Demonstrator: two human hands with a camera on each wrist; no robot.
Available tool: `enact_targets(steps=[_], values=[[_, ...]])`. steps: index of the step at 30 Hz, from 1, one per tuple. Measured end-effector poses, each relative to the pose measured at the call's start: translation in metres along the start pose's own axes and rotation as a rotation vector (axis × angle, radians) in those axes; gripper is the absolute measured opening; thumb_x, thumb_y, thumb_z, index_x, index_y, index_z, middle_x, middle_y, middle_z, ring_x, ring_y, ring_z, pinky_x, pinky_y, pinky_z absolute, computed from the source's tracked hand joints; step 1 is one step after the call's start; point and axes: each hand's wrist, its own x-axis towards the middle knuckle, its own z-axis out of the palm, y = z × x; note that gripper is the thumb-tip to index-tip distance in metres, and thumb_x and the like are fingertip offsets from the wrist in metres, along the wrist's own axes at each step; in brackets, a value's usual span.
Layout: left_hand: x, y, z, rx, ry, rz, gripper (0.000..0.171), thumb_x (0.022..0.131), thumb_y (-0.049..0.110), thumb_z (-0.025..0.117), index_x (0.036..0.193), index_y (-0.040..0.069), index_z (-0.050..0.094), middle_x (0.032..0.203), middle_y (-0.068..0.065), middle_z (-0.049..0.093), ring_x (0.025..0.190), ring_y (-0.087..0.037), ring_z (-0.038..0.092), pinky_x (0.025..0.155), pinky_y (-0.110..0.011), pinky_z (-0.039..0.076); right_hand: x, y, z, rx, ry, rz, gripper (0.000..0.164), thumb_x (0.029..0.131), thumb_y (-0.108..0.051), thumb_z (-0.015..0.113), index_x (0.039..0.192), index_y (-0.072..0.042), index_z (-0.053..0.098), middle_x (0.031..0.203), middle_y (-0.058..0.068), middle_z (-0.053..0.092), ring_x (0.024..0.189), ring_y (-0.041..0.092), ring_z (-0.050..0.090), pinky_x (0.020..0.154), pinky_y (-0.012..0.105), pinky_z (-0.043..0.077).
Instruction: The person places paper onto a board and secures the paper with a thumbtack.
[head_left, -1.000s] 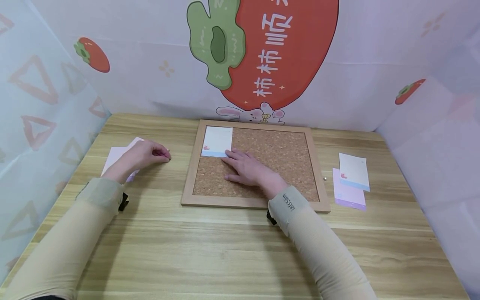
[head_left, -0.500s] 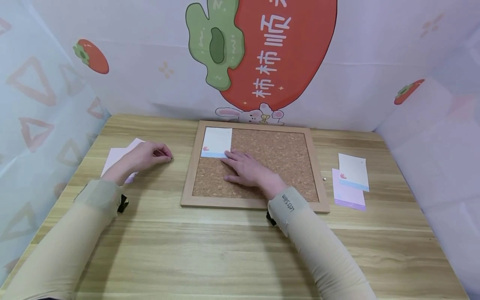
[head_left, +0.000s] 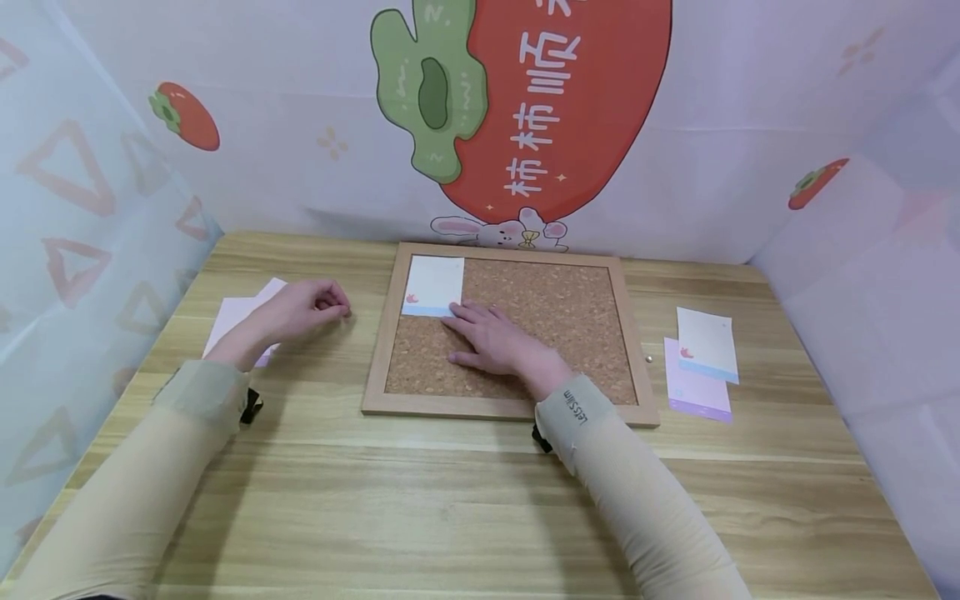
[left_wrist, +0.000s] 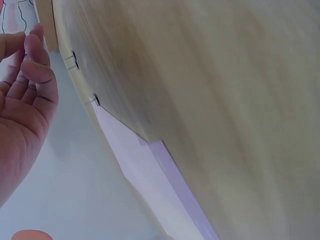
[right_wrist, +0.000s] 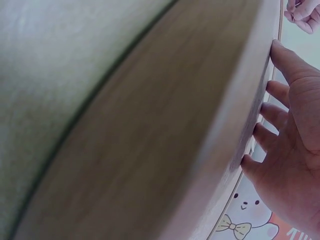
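My left hand (head_left: 296,310) is above the table left of the cork board (head_left: 547,325). Its thumb and forefinger meet in a pinch at a tiny pushpin, mostly hidden by the fingertips. Small metal pins (left_wrist: 75,60) stand on the table near this hand in the left wrist view. My right hand (head_left: 498,340) rests on the cork with fingers spread. Its fingertips touch the lower right corner of a white note (head_left: 435,283) with a blue bottom strip, which lies in the board's upper left corner.
Pink-purple notes (head_left: 228,317) lie partly under the left forearm. At the right, a white note (head_left: 707,337) overlaps a pink one (head_left: 697,396), and a small round pin (head_left: 649,359) sits beside the frame. A printed cloth wall (head_left: 300,167) stands behind the table.
My left hand has shifted slightly to the right, toward the board, with thumb and forefinger still together. The right hand and the white note under its fingertips stay in place.
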Motion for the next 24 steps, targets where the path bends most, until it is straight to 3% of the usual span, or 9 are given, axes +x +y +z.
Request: enact_targets(steps=[11, 16, 24], values=[[0.019, 0.016, 0.005, -0.091, 0.075, 0.024, 0.02, 0.099, 0.021, 0.063, 0.113, 0.007, 0.064, 0.106, -0.011, 0.072, 0.098, -0.023, 0.067, 0.085, -0.033, 0.051, 0.0, 0.0, 0.0, 0.006, -0.005, 0.003, 0.067, 0.103, -0.048, 0.049, 0.16, -0.022, 0.024, 0.169, 0.002, 0.016, 0.158, 0.023, 0.01, 0.128, 0.049, 0.011], [0.03, 0.024, 0.009, -0.093, 0.07, 0.038, 0.026, 0.098, 0.025, 0.065, 0.12, 0.011, 0.067, 0.106, -0.007, 0.075, 0.099, -0.022, 0.07, 0.088, -0.037, 0.052, 0.0, 0.0, 0.001, -0.003, -0.008, 0.009, 0.068, 0.103, -0.049, 0.048, 0.16, -0.022, 0.024, 0.17, 0.002, 0.015, 0.158, 0.022, 0.009, 0.128, 0.049, 0.011], [0.047, 0.04, 0.014, -0.093, 0.075, 0.054, 0.021, 0.095, 0.027, 0.07, 0.11, 0.015, 0.075, 0.102, -0.005, 0.078, 0.1, -0.021, 0.072, 0.092, -0.042, 0.053, 0.001, 0.0, 0.001, -0.013, -0.01, 0.014, 0.068, 0.103, -0.049, 0.047, 0.16, -0.023, 0.023, 0.17, 0.001, 0.014, 0.158, 0.022, 0.009, 0.128, 0.049, 0.011]])
